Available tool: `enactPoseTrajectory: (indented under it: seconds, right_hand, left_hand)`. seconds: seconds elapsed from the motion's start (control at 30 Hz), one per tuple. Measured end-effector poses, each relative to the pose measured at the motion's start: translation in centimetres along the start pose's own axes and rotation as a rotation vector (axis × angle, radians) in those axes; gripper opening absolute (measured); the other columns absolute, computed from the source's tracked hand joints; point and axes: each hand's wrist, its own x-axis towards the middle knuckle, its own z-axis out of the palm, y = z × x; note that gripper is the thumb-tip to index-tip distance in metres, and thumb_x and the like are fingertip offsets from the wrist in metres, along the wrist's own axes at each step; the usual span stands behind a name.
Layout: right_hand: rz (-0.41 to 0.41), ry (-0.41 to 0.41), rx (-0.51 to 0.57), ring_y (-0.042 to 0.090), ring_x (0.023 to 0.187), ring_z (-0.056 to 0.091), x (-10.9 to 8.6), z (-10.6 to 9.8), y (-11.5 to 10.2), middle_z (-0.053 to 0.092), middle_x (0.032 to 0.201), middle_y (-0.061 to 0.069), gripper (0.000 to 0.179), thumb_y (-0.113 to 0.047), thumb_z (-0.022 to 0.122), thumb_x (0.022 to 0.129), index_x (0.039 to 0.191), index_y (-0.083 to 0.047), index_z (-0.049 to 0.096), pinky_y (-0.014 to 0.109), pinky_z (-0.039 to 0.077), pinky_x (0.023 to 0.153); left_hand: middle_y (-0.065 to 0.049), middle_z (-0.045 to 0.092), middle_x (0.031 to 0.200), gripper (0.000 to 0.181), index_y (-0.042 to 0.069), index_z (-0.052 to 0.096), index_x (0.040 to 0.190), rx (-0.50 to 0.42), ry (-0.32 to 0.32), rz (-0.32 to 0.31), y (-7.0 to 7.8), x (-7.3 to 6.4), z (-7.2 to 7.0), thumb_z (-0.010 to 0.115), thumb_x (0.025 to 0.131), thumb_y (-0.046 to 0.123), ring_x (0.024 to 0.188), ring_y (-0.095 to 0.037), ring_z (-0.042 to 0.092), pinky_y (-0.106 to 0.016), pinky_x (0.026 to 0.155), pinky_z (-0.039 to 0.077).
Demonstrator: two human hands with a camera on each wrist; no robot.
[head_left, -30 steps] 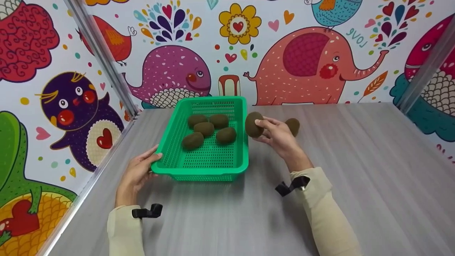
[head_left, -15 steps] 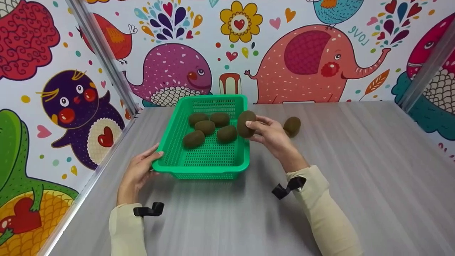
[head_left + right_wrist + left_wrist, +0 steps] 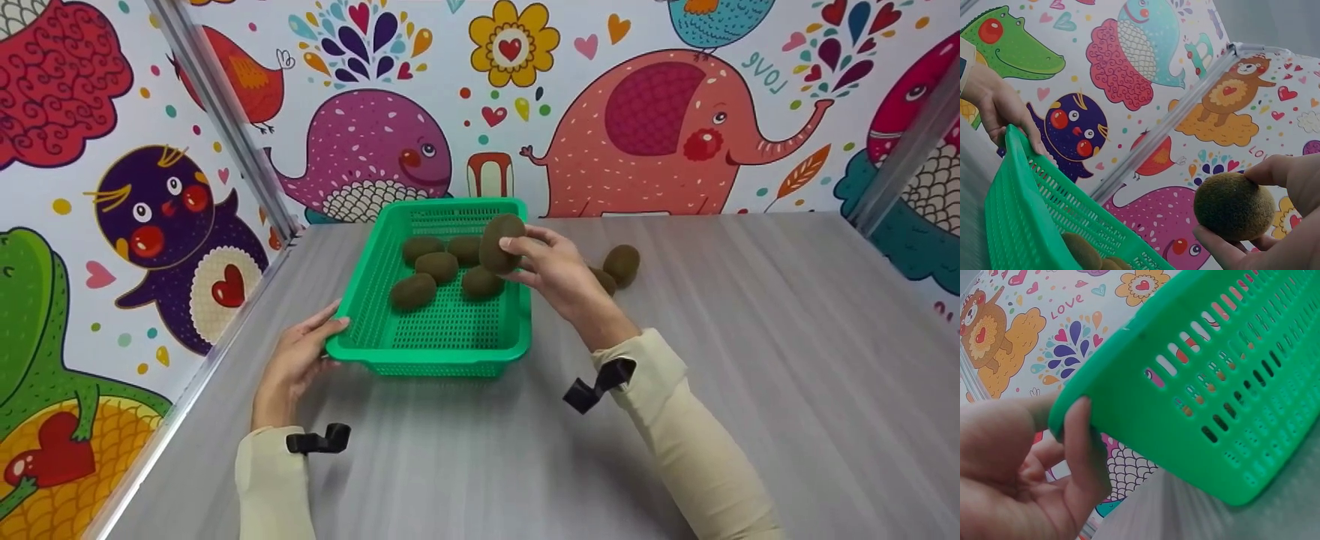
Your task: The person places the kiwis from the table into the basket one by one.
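Observation:
A green perforated plastic basket (image 3: pixel 429 355) stands on the table, its near end tipped up in the left wrist view. My left hand (image 3: pixel 294 365) grips its near left corner, thumb over the rim. Several brown kiwis lie inside, one kiwi (image 3: pixel 413 291) nearest the front. Between thumb and fingers my right hand (image 3: pixel 556 276) pinches another kiwi (image 3: pixel 501 244) over the basket's right side. In the right wrist view that held kiwi (image 3: pixel 1234 206) shows fuzzy skin, above the basket rim. It hides part of the kiwis behind it in the head view.
Right of the basket a kiwi (image 3: pixel 622 265) rests on the grey table (image 3: pixel 750 337); a second kiwi (image 3: pixel 603 280) is partly hidden behind my right hand. Printed cartoon walls (image 3: pixel 585 135) close off the back and sides. Metal posts (image 3: pixel 225 112) run up the corners.
My right hand has carried its kiwi leftward and up, from beside the basket's right rim to over the inside. My left hand keeps its hold on the corner. A second table kiwi now shows.

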Motion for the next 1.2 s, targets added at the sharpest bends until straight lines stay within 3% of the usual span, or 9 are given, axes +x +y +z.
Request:
enactPoseTrajectory:
  seconds: [0.4,0.53,0.77,1.0,1.2]
  right_hand:
    - [0.049,-0.043,-0.061,0.026,0.127,0.059,1.2,3.3,-1.0,0.055,0.139,0.011,0.06,-0.027,0.066,0.098,0.147,-0.01,0.036,0.04,0.051,0.106]
    - [0.09,-0.076,-0.025,0.029,0.128,0.057,2.1,4.0,-1.3,0.051,0.141,0.012,0.058,-0.024,0.065,0.099,0.147,-0.009,0.035,0.042,0.051,0.106]
    - [0.172,-0.126,0.055,0.033,0.131,0.054,3.5,4.0,-1.4,0.05,0.142,0.014,0.045,-0.02,0.062,0.1,0.14,-0.004,0.049,0.045,0.049,0.108]
    - [0.265,-0.178,0.057,0.037,0.139,0.046,4.7,3.9,-0.5,0.042,0.15,0.018,0.06,-0.015,0.064,0.099,0.15,-0.001,0.036,0.049,0.045,0.111]
    - [0.306,-0.175,0.022,0.034,0.14,0.046,5.5,3.7,1.1,0.041,0.152,0.02,0.061,-0.01,0.063,0.098,0.151,0.003,0.034,0.051,0.043,0.112]
  left_hand:
    - [0.007,0.068,0.09,0.062,0.019,0.041,0.154,-0.019,0.002,-0.007,-0.2,0.0,-0.2,0.066,0.098,0.028,0.063,-0.005,0.06,-0.02,0.057,0.053]
    - [0.008,0.068,0.09,0.06,0.02,0.041,0.154,-0.012,0.01,-0.013,-0.3,0.0,-0.2,0.064,0.099,0.028,0.063,-0.005,0.059,-0.019,0.057,0.052]
    - [0.008,0.068,0.085,0.06,0.02,0.041,0.154,-0.012,0.01,-0.016,-0.2,0.0,-0.2,0.065,0.099,0.028,0.062,-0.004,0.059,-0.018,0.057,0.052]
    - [0.008,0.068,0.087,0.06,0.02,0.041,0.154,-0.018,0.004,-0.011,-0.2,0.0,0.0,0.064,0.099,0.027,0.063,-0.004,0.059,-0.02,0.058,0.052]
    - [0.008,0.068,0.085,0.059,0.02,0.04,0.155,-0.024,-0.004,-0.008,-0.1,0.2,0.1,0.062,0.1,0.026,0.063,-0.004,0.06,-0.021,0.06,0.053]
